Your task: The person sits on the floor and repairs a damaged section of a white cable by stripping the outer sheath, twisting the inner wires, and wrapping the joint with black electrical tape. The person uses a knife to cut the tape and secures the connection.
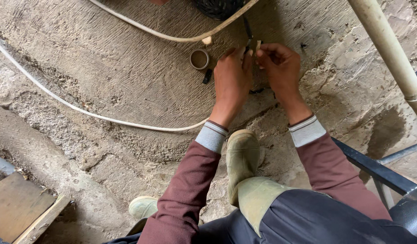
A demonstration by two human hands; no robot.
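Observation:
Both my hands reach down to the rough concrete floor (127, 77), fingertips close together. My left hand (232, 77) pinches something small and dark near a thin black wire (248, 28). My right hand (281, 68) holds a small pale piece (258, 45) between thumb and fingers. What exactly lies between the fingertips is too small to tell. A small round tin lid or cap (199, 59) lies just left of my left hand, with a short black piece (207, 76) below it. A small pale block (208, 41) sits above the cap.
A white cable (82, 108) loops across the floor, and another white cable (172, 37) arcs at the top. A pale pipe (389, 49) slants at the right. A dark metal frame (376, 169) is at lower right, wooden boards (18, 208) at lower left. My rubber boots (242, 158) stand below the hands.

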